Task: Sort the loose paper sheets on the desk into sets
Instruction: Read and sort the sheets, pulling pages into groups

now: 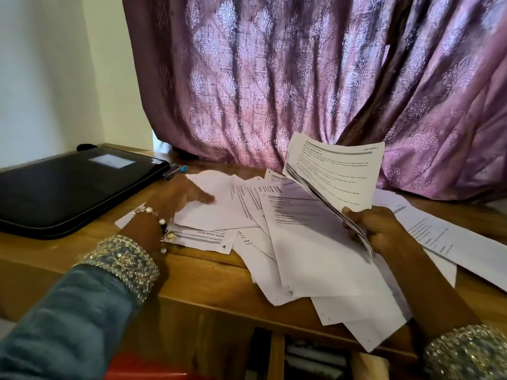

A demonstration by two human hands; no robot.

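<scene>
Wooden surface (208, 272) under my hands carries loose sheets (310, 250) overhanging its near edge between them, my left hand (178, 197) flat on one, my right hand (375, 229) gripping a raised bundle (337, 176), so a careless sweep could spill them.
</scene>
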